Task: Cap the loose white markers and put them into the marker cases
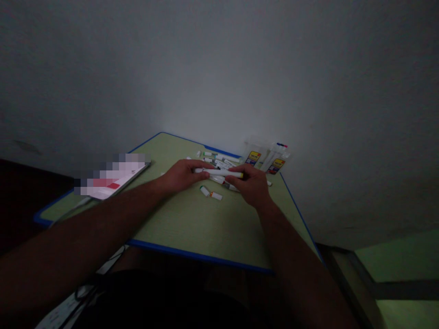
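Note:
Between my two hands, above the table, lies a white marker [219, 172] held roughly level, with a yellow band at its right end. My left hand [183, 175] pinches its left end, and my right hand [252, 183] grips the yellow-banded end. Behind and below it, several white markers [229, 158] with coloured ends lie in a loose group, partly hidden by my hands. Closer to me are two short loose caps, a green-edged cap [204, 191] and an orange-edged cap [216, 196].
Two clear plastic pouches with yellow-and-blue labels, a left pouch [253, 156] and a right pouch [276, 161] with pens inside, stand against the wall [219, 68]. A tablet [118, 178] with its screen lit lies on the left of the blue-edged table [206, 228].

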Demonstrator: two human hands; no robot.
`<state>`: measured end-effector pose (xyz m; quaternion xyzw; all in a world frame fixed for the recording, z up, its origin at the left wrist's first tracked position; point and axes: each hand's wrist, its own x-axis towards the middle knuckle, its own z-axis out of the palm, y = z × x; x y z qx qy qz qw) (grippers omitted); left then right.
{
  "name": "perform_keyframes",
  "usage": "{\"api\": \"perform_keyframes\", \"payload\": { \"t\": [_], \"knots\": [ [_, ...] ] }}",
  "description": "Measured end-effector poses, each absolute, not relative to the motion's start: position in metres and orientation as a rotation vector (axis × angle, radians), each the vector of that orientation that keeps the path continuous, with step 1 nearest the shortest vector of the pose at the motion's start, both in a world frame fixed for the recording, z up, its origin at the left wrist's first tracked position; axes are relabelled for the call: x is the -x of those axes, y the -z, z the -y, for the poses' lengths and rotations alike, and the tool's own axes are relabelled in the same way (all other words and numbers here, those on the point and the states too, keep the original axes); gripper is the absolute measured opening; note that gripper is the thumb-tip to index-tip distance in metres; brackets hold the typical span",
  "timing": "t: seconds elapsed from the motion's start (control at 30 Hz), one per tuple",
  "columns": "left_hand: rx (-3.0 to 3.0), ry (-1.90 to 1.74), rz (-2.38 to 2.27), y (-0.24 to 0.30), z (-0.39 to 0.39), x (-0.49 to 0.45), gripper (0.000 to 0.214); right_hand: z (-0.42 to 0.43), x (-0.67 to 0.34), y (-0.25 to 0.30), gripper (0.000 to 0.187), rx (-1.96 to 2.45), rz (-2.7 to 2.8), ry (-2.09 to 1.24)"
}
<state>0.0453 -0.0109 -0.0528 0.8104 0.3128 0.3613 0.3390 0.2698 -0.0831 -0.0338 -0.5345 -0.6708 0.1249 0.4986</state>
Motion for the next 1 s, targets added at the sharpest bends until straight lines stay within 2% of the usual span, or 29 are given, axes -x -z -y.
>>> {"api": "perform_keyframes", "payload": {
  "t": [0.43,1.0],
  "knots": [
    [-2.511,-0.893,-0.97,0.0551,0.0128,-0.0446,0.036,0.0825,-0.2701,0.0376,0.022,1.321,1.652,-0.281],
    [-2.568,-0.821,-1.068,0.0533,0.0178,-0.0471,0.035,0.0833,-0.2682,0.0387,0.022,1.322,1.672,-0.253]
  ]
}}
